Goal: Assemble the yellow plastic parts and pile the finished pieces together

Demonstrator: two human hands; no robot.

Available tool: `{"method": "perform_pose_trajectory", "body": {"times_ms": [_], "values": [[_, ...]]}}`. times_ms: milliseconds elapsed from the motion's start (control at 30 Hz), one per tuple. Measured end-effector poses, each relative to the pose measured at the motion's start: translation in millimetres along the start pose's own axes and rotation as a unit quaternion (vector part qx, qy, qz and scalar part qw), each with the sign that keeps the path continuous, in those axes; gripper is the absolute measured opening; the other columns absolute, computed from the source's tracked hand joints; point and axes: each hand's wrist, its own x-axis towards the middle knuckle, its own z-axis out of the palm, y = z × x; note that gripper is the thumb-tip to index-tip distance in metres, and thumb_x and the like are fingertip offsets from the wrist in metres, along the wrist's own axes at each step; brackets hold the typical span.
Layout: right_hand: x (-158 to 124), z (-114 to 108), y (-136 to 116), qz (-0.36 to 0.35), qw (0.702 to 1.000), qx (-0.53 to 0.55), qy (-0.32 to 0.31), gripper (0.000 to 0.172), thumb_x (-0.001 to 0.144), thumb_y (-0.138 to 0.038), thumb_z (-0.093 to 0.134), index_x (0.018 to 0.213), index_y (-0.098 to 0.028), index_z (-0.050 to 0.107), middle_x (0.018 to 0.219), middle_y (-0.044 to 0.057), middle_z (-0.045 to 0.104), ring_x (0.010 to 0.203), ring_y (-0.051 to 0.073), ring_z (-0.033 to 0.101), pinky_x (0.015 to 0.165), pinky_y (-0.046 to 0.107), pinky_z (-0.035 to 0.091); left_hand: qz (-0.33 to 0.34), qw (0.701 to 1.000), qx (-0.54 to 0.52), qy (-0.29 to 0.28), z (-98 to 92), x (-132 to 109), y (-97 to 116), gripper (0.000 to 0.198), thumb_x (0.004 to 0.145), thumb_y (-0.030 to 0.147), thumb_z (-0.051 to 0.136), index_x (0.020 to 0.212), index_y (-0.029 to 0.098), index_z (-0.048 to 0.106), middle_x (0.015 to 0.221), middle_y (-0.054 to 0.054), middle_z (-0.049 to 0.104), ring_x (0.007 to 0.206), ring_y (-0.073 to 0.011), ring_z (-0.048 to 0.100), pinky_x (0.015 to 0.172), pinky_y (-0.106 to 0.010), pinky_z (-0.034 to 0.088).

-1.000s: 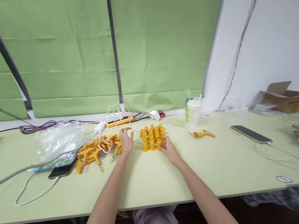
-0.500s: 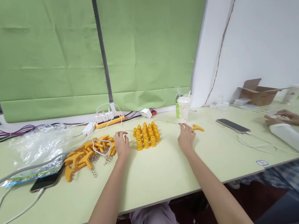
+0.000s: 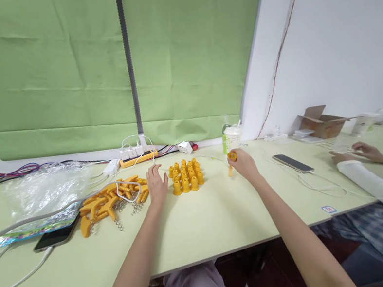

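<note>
My left hand (image 3: 155, 183) rests on the table with fingers apart and nothing in them, between two groups of yellow parts. On its left lies a heap of yellow T-shaped corkscrew handles (image 3: 93, 206) with metal spirals. To its right stand several yellow bell-shaped pieces (image 3: 185, 184) upright in close rows. My right hand (image 3: 245, 163) is closed around a yellow corkscrew (image 3: 232, 156), near the cup. A round, hollow yellow end shows at the fingers, and a blurred yellow part sticks out below. My palm hides the rest.
Behind my right hand stands a lidded drink cup (image 3: 234, 138). A phone (image 3: 293, 163) with a cable lies to the right, another phone (image 3: 57, 235) to the left by clear plastic wrap (image 3: 46, 189). A power strip (image 3: 138, 159) sits at the back. A co-worker's hands (image 3: 367, 152) are at far right.
My right hand has turned over, and the yellow corkscrew that lay at its right side is now in its grip. My left hand stays in place, its fingers spread a little more.
</note>
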Motion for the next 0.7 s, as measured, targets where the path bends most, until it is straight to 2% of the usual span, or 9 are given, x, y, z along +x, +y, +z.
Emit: {"method": "perform_pose_trajectory", "body": {"times_ms": [33,67,133,233,300,400,500,600,700], "values": [[4.0,-4.5,-12.3,0.018,0.992,0.127,0.019,0.027,0.080,-0.031,0.058,0.103,-0.017,0.058,0.101,0.010,0.063,0.083,0.021,0.062,0.070,0.035,0.051,0.026,1.000,-0.001,0.007,-1.4,1.0,4.5,0.038,0.084,0.023,0.050,0.122,0.016,0.049,0.121,-0.014,0.054,0.111,-0.0274,0.049,0.096,-0.044,0.040],[6.6,-6.4,-25.5,0.036,0.967,0.250,0.014,0.033,0.078,-0.039,0.060,0.104,-0.018,0.058,0.099,0.008,0.063,0.080,0.020,0.062,0.068,0.033,0.052,0.052,0.999,-0.003,0.008,-2.8,1.6,9.0,0.043,0.085,0.025,0.051,0.126,0.016,0.046,0.127,-0.015,0.053,0.116,-0.0271,0.048,0.099,-0.044,0.038],[5.4,-0.8,-52.8,0.049,0.891,0.447,-0.057,0.041,0.074,-0.048,0.064,0.104,-0.020,0.059,0.096,0.005,0.064,0.077,0.017,0.064,0.069,0.032,0.054,0.094,0.996,-0.009,-0.003,-5.6,1.3,16.4,0.045,0.087,0.027,0.050,0.130,0.017,0.044,0.132,-0.015,0.052,0.123,-0.0258,0.046,0.102,-0.042,0.036],[-11.4,29.1,-86.7,0.045,0.791,0.590,-0.155,0.045,0.066,-0.049,0.071,0.102,-0.022,0.063,0.094,0.002,0.066,0.084,0.017,0.065,0.078,0.032,0.055,0.143,0.988,-0.029,-0.053,-9.3,-2.1,19.5,0.037,0.088,0.026,0.048,0.125,0.022,0.052,0.130,-0.012,0.056,0.123,-0.0236,0.048,0.100,-0.038,0.038],[-26.0,53.8,-99.7,0.073,0.759,0.624,-0.172,0.048,0.062,-0.050,0.075,0.100,-0.022,0.065,0.096,0.003,0.067,0.087,0.019,0.065,0.079,0.035,0.056,0.168,0.980,-0.046,-0.100,-10.5,-4.5,16.7,0.028,0.087,0.024,0.048,0.113,0.024,0.060,0.121,-0.010,0.063,0.115,-0.0229,0.054,0.095,-0.037,0.041],[-41.6,78.2,-105.6,0.097,0.745,0.636,-0.178,0.046,0.060,-0.052,0.076,0.092,-0.021,0.065,0.096,0.005,0.067,0.088,0.022,0.066,0.080,0.039,0.056,0.116,0.984,-0.065,-0.119,-10.4,-5.8,13.5,0.019,0.087,0.028,0.048,0.094,0.022,0.065,0.096,-0.010,0.069,0.094,-0.0228,0.061,0.082,-0.035,0.045],[-47.9,82.4,-104.0,0.065,0.761,0.616,-0.196,0.046,0.058,-0.047,0.079,0.091,-0.022,0.060,0.098,0.004,0.066,0.091,0.021,0.066,0.085,0.039,0.054,-0.039,0.988,-0.119,-0.087,-10.3,-4.0,19.0,0.029,0.090,0.039,0.042,0.103,0.020,0.061,0.067,-0.004,0.064,0.067,-0.0185,0.060,0.068,-0.031,0.045],[-48.6,81.2,-102.8,0.045,0.793,0.580,-0.184,0.048,0.053,-0.043,0.081,0.088,-0.023,0.055,0.097,0.003,0.065,0.091,0.020,0.065,0.084,0.037,0.052,-0.168,0.950,-0.243,-0.101,-13.4,2.0,27.1,0.045,0.090,0.050,0.038,0.121,0.020,0.052,0.051,0.005,0.055,0.044,-0.0125,0.048,0.053,-0.024,0.041],[-48.0,83.2,-102.3,0.044,0.812,0.560,-0.155,0.047,0.052,-0.042,0.082,0.084,-0.022,0.054,0.096,0.003,0.066,0.091,0.020,0.063,0.083,0.036,0.051,-0.206,0.890,-0.373,-0.162,-19.8,11.4,28.3,0.054,0.087,0.054,0.038,0.127,0.020,0.050,0.052,0.004,0.056,0.037,-0.0096,0.042,0.044,-0.022,0.035]]}}
